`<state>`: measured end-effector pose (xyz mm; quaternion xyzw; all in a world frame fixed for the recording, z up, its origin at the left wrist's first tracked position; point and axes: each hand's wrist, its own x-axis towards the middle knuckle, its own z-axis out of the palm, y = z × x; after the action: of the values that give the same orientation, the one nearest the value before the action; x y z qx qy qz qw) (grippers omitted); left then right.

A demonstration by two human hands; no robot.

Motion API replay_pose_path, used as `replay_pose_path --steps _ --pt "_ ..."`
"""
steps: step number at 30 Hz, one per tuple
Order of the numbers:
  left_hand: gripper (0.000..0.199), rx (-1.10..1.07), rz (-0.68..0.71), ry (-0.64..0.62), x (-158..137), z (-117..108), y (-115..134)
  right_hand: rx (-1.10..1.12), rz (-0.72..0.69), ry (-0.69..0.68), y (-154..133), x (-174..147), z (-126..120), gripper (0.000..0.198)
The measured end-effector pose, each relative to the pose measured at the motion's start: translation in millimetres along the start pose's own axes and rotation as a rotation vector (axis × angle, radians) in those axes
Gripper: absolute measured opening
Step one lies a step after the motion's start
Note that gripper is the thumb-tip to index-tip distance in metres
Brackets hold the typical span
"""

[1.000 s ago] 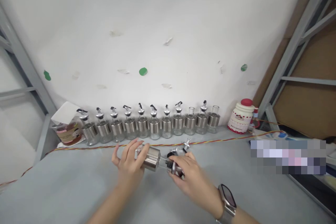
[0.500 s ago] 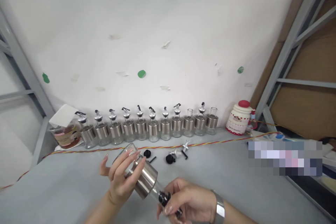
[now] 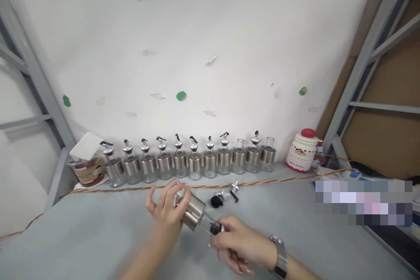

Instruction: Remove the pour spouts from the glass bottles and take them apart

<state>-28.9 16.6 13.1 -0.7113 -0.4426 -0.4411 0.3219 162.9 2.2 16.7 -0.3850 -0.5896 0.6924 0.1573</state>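
A glass oil bottle [image 3: 193, 212] with a brushed steel sleeve lies tilted in the air, its neck pointing down to the right. Wrapped round its base end is my left hand [image 3: 169, 205]. At the neck, my right hand [image 3: 234, 243] closes on the pour spout [image 3: 215, 228], whose black stopper shows at the bottle mouth; the fingers hide the rest. On the table just beyond lie a round black cap [image 3: 216, 201], silver spout parts [image 3: 235, 184] and a short black piece [image 3: 234, 196].
Similar bottles [image 3: 180, 164] stand in a row along the wall, most with spouts; two at the right lack them. A red and yellow twisted wire [image 3: 262, 182] crosses the table. A plastic tub [image 3: 88, 173] stands left, a cream jar [image 3: 300, 153] right.
Both hands have moved slightly right with the bottle, and its base has swung so that it lies closer to level. The left hand now covers the small black parts near the bottle.
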Motion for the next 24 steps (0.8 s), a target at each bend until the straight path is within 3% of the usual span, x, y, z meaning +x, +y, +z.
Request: replay_pose_path --steps 6,10,17,24 --pt "0.039 0.052 -0.064 -0.107 0 -3 7 -0.965 -0.31 0.561 6 -2 3 0.007" --pt "0.041 0.082 -0.174 -0.208 3 -5 16 -1.399 -0.362 0.667 0 -7 -4 0.014" --pt "0.043 0.091 -0.203 -0.226 4 -8 22 -1.666 -0.642 0.732 -3 -14 -24 0.049" --pt "0.038 0.033 -0.178 -0.296 -1 -7 22 -1.652 -0.722 0.868 5 -9 -34 0.046"
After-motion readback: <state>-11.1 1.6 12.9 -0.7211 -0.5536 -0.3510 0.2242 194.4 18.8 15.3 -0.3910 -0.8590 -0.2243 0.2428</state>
